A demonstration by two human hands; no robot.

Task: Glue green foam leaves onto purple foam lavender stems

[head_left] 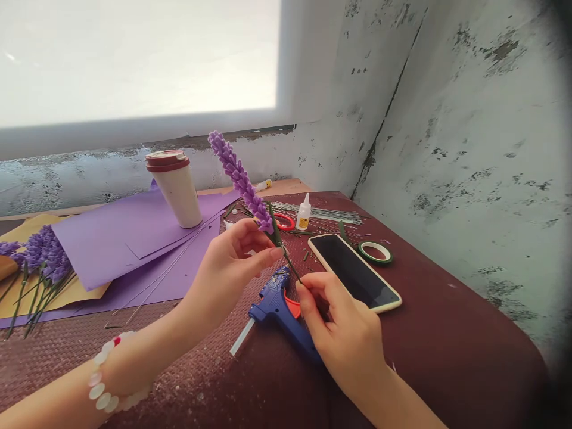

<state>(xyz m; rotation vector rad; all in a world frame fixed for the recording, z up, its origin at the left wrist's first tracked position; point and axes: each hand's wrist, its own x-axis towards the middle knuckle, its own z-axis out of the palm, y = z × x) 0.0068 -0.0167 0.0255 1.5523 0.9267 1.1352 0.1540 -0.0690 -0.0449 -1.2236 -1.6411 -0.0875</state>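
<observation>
A purple artificial lavender flower (241, 182) is held up over the table, leaning to the upper left. My left hand (243, 253) pinches its green stem just below the blossom, by a narrow green leaf (274, 226). Lower on the stem, the thumb and forefinger of my right hand (339, 325) are closed round it. A blue hot glue gun (274, 310) with a clear glue stick in its back end lies beneath both hands. Just beyond my right hand rests a phone (353, 268) with a dark screen and pale case.
A white cup (179, 193) with a red-brown lid stands on purple sheets (116, 232). Several finished lavender stems (47, 256) lie at left on yellow paper. A glue bottle (304, 213), red-handled scissors (285, 221), wires (335, 215) and green tape (375, 252) lie farther back.
</observation>
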